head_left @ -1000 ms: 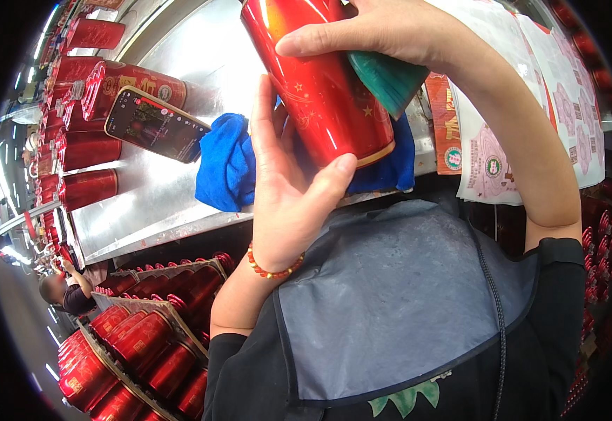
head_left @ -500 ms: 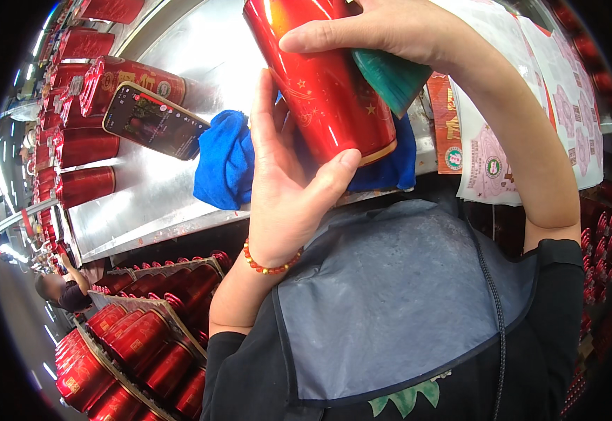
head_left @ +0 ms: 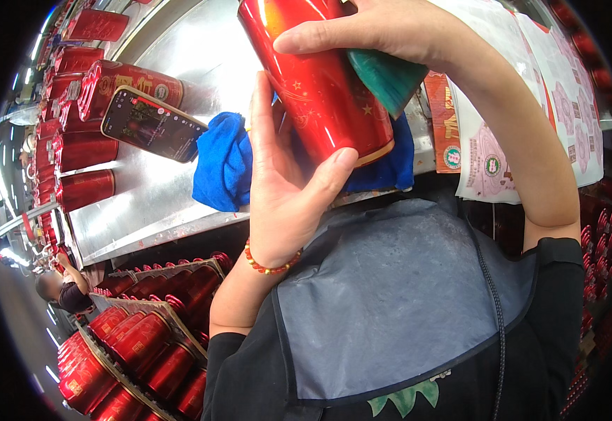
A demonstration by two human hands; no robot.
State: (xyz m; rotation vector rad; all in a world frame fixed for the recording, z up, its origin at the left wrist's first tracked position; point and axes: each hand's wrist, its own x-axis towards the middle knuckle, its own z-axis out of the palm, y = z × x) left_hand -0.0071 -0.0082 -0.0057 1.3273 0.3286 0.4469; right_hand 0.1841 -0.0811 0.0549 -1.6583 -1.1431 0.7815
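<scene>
Shiny steel tabletop (head_left: 144, 203). Crumpled blue cloth (head_left: 223, 163) lies on it as landmark; smartphone (head_left: 153, 124) just left of cloth, propped on a lying red can (head_left: 134, 78). More red cans (head_left: 85, 151) further left. Printed label sheets (head_left: 502, 140) right of cloth.

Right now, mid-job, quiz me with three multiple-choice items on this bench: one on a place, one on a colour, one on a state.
1. Where does the phone lie?
A. on the metal bench, propped on a red can
B. in the crate below
C. in the right hand

2. What colour is the cloth on the bench?
A. white
B. blue
C. yellow

3. How is the red can held?
A. lying loose on the bench
B. standing in the crate
C. lifted, in the grip of both hands

Answers:
1 A, its upper edge leans on a can on the bench.
2 B, it is plainly blue.
3 C, the left hand cups it and the right hand presses a green pad on it.
</scene>
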